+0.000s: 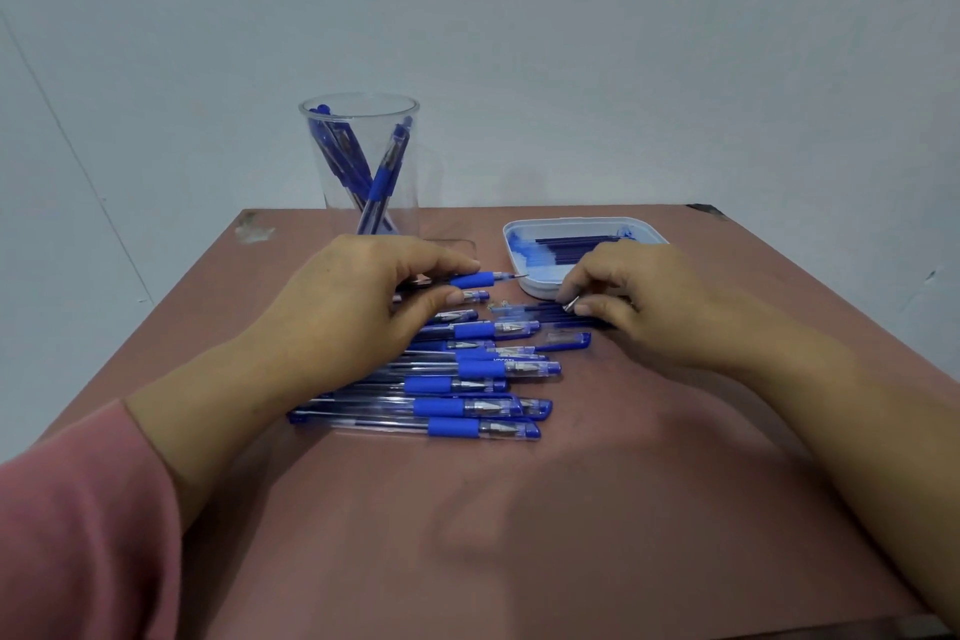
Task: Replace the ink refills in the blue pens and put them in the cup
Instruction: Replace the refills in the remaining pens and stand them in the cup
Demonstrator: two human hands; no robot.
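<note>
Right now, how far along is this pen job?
Early, it seems. Done: a few pens stand in the clear cup. In hand: the left hand grips an uncapped pen, and the right hand pinches a small metal piece. Left: a pile of capped pens lies on the table, and refills wait in the tray.

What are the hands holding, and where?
The left hand grips an uncapped blue pen by its barrel; right hand pinches a small metal piece between fingertips.
</note>
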